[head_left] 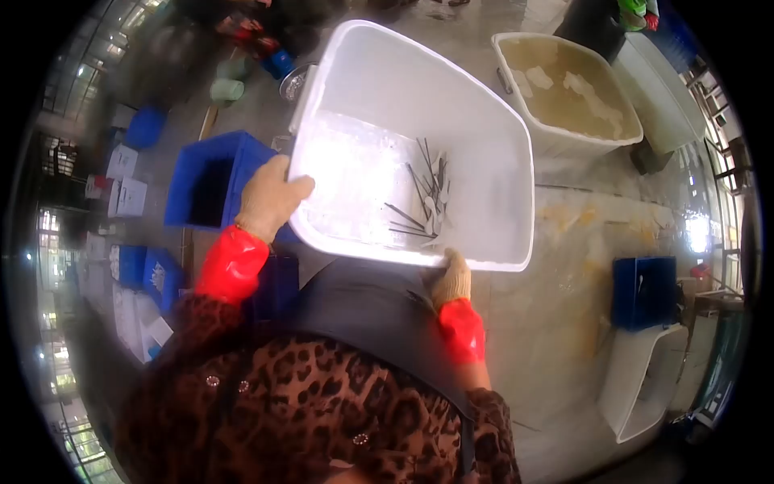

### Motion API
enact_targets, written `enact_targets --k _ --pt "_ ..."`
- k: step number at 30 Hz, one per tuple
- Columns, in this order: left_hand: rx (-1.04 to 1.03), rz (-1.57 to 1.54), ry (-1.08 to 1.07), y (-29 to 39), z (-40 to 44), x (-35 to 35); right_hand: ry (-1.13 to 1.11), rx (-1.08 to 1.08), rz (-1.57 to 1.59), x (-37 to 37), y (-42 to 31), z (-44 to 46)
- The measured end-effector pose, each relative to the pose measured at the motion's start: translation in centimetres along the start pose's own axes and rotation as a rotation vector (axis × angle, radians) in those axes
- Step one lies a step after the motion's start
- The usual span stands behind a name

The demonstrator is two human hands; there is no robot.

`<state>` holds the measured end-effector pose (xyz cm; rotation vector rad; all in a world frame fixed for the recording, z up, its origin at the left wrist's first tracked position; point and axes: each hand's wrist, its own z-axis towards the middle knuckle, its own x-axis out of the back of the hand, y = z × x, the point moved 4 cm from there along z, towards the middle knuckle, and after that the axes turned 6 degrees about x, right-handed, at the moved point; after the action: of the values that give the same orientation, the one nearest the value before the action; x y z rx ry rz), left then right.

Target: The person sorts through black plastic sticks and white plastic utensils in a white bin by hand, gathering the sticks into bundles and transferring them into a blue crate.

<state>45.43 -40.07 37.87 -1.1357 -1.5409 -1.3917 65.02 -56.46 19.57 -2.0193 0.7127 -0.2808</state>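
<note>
A large white tub (492, 161) is tilted in front of me, its open side facing me. Several thin dark rods with pale ends (431, 194) lie together inside it. My left hand (270, 198), in a beige glove with a red cuff, is closed on the tub's left rim. At the near rim, my right hand (452, 278), gloved the same way, grips the edge with its thumb on top. Most of the right fingers are hidden under the rim.
A blue crate (181, 187) stands to the left. At the back right is a white tub holding brownish water (564, 89). A blue bin (643, 292) and an empty-looking white tub (617, 383) are at the right. Another person's gloved hand (637, 16) shows at the top right.
</note>
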Motion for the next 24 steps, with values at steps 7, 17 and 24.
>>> enact_targets --k 7,17,24 --pt "0.036 -0.653 0.076 -3.5 -5.7 5.0 -0.209 0.676 -0.470 -0.9 -2.7 -3.5" --pt "0.298 -0.330 0.006 -14.9 -4.7 0.0 -0.087 -0.484 0.496 -5.9 5.6 -3.2" --pt "0.467 -0.153 -0.299 -19.8 0.9 -4.1 -0.162 -0.734 0.415 -10.6 5.8 0.1"
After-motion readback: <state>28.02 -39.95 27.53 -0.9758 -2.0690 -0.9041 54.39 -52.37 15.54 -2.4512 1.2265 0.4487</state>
